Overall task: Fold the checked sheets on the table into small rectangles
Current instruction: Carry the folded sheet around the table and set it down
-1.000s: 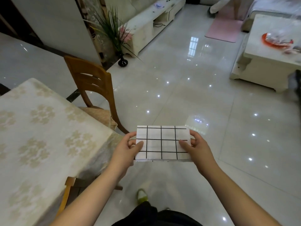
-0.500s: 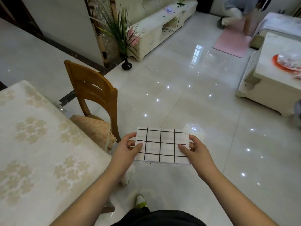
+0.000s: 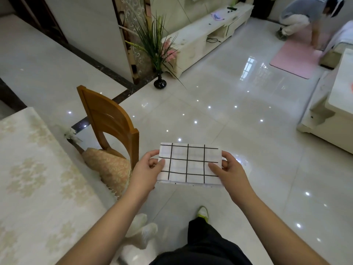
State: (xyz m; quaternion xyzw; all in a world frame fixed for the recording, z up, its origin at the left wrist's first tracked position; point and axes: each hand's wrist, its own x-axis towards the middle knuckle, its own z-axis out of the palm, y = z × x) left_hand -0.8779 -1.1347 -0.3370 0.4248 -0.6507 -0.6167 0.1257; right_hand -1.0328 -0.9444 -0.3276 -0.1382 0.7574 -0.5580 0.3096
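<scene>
From the head view, the folded checked sheet (image 3: 189,164) is held in the air, right of the wooden chair (image 3: 111,119). The left hand (image 3: 146,172) and right hand (image 3: 229,172) pinch its short ends, thumbs on top. Light, limp cloth, probably; gripping both ends keeps the folds together. Since earlier, the table (image 3: 34,178) has slid further left.

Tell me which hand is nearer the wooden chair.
Left. The left hand grips the left end of the folded checked sheet, just right of the wooden chair. The right hand grips the sheet's far end, farther from the chair.
</scene>
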